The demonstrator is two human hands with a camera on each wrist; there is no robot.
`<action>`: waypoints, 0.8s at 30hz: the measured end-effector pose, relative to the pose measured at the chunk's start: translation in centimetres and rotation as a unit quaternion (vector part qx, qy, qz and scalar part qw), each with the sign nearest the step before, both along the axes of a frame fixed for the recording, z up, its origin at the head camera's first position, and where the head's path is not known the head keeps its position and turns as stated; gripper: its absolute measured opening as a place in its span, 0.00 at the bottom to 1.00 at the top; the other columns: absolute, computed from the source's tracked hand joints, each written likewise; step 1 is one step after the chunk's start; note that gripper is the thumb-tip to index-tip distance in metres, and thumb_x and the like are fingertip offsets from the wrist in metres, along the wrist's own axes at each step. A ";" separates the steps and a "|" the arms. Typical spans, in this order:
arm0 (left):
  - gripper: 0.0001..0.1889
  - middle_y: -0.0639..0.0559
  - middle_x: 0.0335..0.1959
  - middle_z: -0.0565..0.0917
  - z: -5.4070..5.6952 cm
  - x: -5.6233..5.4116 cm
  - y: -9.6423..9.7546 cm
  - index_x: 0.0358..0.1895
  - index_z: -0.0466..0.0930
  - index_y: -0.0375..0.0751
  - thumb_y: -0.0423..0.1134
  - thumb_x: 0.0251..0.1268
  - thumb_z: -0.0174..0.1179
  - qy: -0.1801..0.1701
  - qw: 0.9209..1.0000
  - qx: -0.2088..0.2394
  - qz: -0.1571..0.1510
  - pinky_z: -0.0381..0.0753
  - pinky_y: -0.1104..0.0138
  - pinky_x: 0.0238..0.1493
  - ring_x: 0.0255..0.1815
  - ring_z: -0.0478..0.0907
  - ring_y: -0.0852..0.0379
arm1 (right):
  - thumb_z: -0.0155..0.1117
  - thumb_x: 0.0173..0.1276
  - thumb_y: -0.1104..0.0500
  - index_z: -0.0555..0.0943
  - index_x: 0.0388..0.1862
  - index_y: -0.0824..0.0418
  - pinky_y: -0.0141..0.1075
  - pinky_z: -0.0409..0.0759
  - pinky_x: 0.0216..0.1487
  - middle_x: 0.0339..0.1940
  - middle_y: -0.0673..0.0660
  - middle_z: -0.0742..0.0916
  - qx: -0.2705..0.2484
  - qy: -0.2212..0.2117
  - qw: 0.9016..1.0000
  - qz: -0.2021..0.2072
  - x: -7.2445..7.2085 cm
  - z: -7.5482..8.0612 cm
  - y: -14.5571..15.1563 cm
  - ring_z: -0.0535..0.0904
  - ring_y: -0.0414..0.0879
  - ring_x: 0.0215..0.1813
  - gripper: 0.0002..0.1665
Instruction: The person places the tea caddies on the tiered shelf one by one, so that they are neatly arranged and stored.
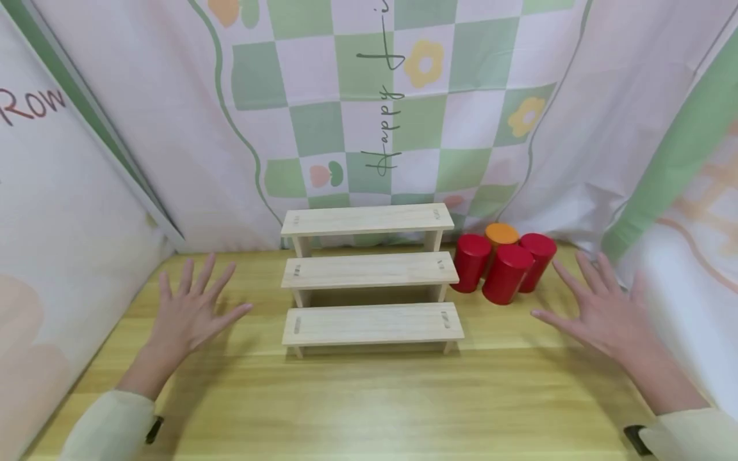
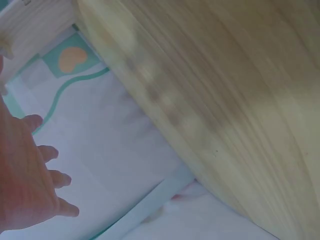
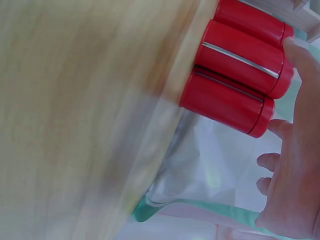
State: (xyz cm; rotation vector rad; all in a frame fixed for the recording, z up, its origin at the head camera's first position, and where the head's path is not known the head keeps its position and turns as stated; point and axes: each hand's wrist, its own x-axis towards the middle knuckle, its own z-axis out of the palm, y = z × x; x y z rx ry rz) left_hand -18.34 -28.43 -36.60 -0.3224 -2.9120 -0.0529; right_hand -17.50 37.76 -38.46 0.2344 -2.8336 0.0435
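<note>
A pale wooden three-step display stand [image 1: 371, 325] is on the table, near the back. Three red cylindrical canisters [image 1: 503, 276] and an orange canister [image 1: 500, 233] are clustered at its right end. My left hand [image 1: 186, 318] hovers left of the stand with spread fingers, holding nothing. To the right of the canisters, my right hand [image 1: 608, 315] is raised, fingers apart, with nothing in it. The right wrist view shows red canisters [image 3: 225, 102] beyond the right hand [image 3: 295, 172]; the orange one is hidden there. In the left wrist view, the left hand [image 2: 25, 180] is partly cut off.
The wood-grain table [image 1: 369, 403] extends in front of the stand. A checked cloth [image 1: 369, 83] hangs directly behind it. Fabric walls [image 1: 63, 237] close in the left side and the right side [image 1: 697, 256].
</note>
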 end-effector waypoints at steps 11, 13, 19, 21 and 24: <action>0.48 0.35 0.85 0.45 0.7 -0.5 1.8 0.85 0.51 0.49 0.75 0.71 0.45 -0.024 0.999 0.017 -0.015 0.32 0.25 0.72 0.83 0.38 0.27 | 0.63 0.65 0.28 0.51 0.87 0.49 0.80 0.38 0.70 0.83 0.73 0.55 -0.022 0.017 0.999 0.035 0.3 1.5 -1.3 0.37 0.71 0.84 0.60; 0.48 0.34 0.85 0.44 0.9 -0.5 2.3 0.85 0.50 0.48 0.74 0.72 0.45 -0.033 0.999 0.026 -0.020 0.33 0.25 0.73 0.83 0.37 0.27 | 0.64 0.66 0.29 0.51 0.87 0.50 0.79 0.40 0.71 0.83 0.74 0.56 -0.027 0.020 0.998 0.044 0.3 1.7 -1.7 0.39 0.72 0.83 0.59; 0.47 0.33 0.84 0.45 1.0 -0.8 3.8 0.85 0.50 0.47 0.71 0.74 0.46 -0.035 0.998 0.044 -0.040 0.37 0.29 0.75 0.83 0.39 0.28 | 0.64 0.67 0.29 0.54 0.86 0.51 0.79 0.53 0.68 0.82 0.74 0.59 -0.036 0.048 0.997 0.052 -0.1 1.9 -2.2 0.49 0.74 0.81 0.58; 0.46 0.33 0.84 0.45 1.0 -1.0 4.3 0.85 0.50 0.46 0.70 0.75 0.47 -0.033 0.997 0.050 -0.048 0.39 0.31 0.76 0.83 0.40 0.28 | 0.65 0.66 0.30 0.57 0.85 0.54 0.78 0.57 0.66 0.80 0.74 0.62 -0.043 0.062 0.996 0.053 -0.3 1.9 -2.3 0.54 0.73 0.79 0.57; 0.45 0.33 0.84 0.44 1.1 -1.2 4.9 0.85 0.49 0.47 0.69 0.75 0.47 -0.035 0.996 0.062 -0.059 0.42 0.32 0.77 0.83 0.40 0.29 | 0.67 0.67 0.32 0.60 0.83 0.57 0.76 0.60 0.66 0.78 0.74 0.65 -0.064 0.077 0.993 0.061 -0.6 1.8 -2.5 0.58 0.72 0.77 0.55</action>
